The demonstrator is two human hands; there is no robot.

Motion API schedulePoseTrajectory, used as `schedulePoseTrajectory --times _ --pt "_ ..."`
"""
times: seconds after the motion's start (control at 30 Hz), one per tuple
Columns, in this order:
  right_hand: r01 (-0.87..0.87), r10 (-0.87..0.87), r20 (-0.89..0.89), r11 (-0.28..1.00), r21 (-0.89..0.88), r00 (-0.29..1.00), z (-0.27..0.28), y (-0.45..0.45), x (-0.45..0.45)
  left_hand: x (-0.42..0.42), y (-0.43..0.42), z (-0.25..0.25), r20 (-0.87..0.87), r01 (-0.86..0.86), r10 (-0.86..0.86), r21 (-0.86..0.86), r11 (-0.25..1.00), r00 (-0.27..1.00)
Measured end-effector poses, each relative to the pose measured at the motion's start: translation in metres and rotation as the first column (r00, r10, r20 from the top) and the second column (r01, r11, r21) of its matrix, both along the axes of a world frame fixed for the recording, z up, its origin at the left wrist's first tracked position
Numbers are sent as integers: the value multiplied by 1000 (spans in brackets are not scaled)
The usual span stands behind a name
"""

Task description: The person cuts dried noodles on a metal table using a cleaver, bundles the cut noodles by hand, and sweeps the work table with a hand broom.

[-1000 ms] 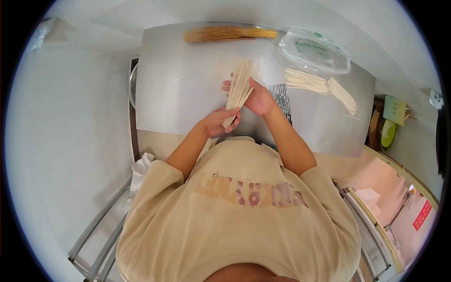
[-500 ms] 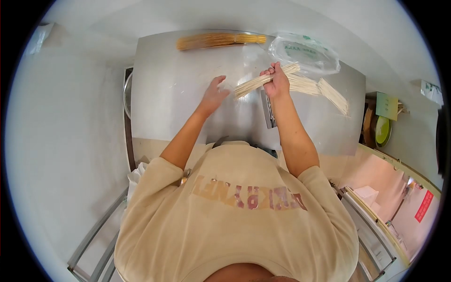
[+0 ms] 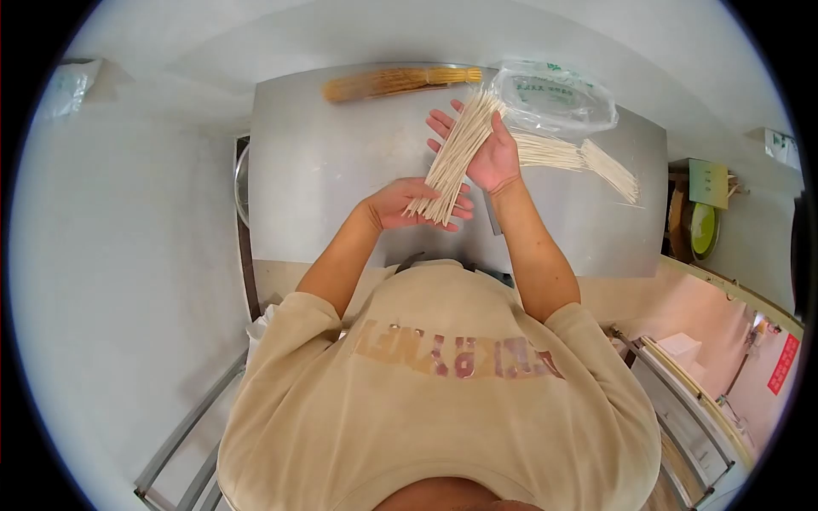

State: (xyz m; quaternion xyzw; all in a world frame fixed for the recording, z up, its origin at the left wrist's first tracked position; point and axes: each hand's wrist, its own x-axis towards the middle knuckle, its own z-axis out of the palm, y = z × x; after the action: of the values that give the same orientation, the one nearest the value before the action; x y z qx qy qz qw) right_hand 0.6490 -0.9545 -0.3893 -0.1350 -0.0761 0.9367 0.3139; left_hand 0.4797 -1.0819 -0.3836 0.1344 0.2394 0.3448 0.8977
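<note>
A bundle of thin pale sticks (image 3: 460, 153) lies slanted across both my hands, above the steel table. My left hand (image 3: 405, 203) supports its lower end, with the thumb on top and the fingers beneath. My right hand (image 3: 494, 160) carries the upper part, its fingers stretched out behind the sticks and its thumb raised beside them. More of the same sticks form a pile (image 3: 550, 152) to the right of my right hand, and another fanned pile (image 3: 610, 172) lies farther right. Whether they are skewers or dried noodles I cannot tell.
At the table's (image 3: 315, 187) back edge lies a yellow-brown bundle (image 3: 400, 83), gathered near its right end. A clear plastic bag (image 3: 554, 98) with green print is beside it. A flat grey object (image 3: 495, 217) is partly hidden by my right forearm. A green basin (image 3: 703, 228) stands beyond the right edge.
My left hand has come right and taken hold of the bundle's lower end. The bundle has swung steeper, and my right hand has loosened from its fist into a cradling hold.
</note>
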Motion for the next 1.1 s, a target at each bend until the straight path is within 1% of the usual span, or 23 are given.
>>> schedulePoseTrajectory --times 0.07,0.1,0.17,0.2,0.27,0.3,0.37,0.4,0.47,0.5,0.57,0.6,0.63,0.67,0.7,0.77,0.8,0.87,0.93,1.0,1.1 --pt "5 -6 -31 1000 -26 1000 4 -3 -3 -1 -3 0 160 -15 20 -35 999 987" --pt "6 -6 -32 1000 -26 999 5 -3 -3 -1 -5 -1 160 -14 20 -35 999 987" --pt "-8 8 4 1000 -16 1000 6 -3 -4 -1 -7 -4 60 -30 29 17 999 998" --pt "-8 8 4 1000 -15 1000 8 -3 -4 -1 -8 -7 60 -29 28 18 999 998" --pt "-11 11 8 1000 4 1000 11 -4 -4 -2 -9 -13 -73 -33 38 61 998 997" --pt "-10 10 7 1000 6 1000 11 -4 -4 0 -10 -14 -73 -33 37 63 997 997" --pt "-17 17 0 999 42 1000 10 -4 -4 3 -11 -14 -175 -86 88 21 996 981" --pt "-16 16 -3 999 44 1000 12 -4 -5 3 -11 -15 -177 -85 87 23 996 980" --pt "-21 16 44 995 101 999 15 -6 -5 1 -12 -17 -270 -47 68 83 995 960" --pt "-20 16 37 995 99 999 12 -6 -5 -2 -13 -15 -276 -46 67 82 996 959" --pt "-55 56 -60 998 16 997 -3 -8 3 -11 -18 -11 -514 -27 57 66 997 856" --pt "-51 52 -68 999 8 996 -21 -10 12 -19 -22 -10 -521 -23 50 57 998 852" --pt "-18 23 92 998 -56 996 -44 -11 23 -29 -26 -9 -892 229 265 363 903 366" --pt "22 7 252 993 -114 968 -62 -10 32 -41 -28 -8 -785 588 591 395 706 -183" --pt "20 9 245 993 -116 969 -70 -12 41 -52 -29 -3 -785 589 590 390 708 -189" --pt "159 -18 486 955 -250 874 -81 -23 61 -71 -30 17 -598 683 630 179 708 -495" --pt "159 -16 486 954 -254 874 -89 -28 67 -76 -32 28 -601 683 627 176 709 -496" --pt "168 -40 519 965 -201 854 -101 -32 77 -83 -32 48 -563 703 605 59 709 -563" --pt "164 -48 518 970 -180 854 -103 -33 80 -89 -32 59 -548 712 614 48 701 -567" --pt "158 -55 516 975 -159 855 -104 -34 83 -96 -32 60 -533 720 622 36 693 -573" --pt "142 -54 518 981 -132 854 -102 -31 83 -111 -35 48 -473 722 644 24 691 -601"
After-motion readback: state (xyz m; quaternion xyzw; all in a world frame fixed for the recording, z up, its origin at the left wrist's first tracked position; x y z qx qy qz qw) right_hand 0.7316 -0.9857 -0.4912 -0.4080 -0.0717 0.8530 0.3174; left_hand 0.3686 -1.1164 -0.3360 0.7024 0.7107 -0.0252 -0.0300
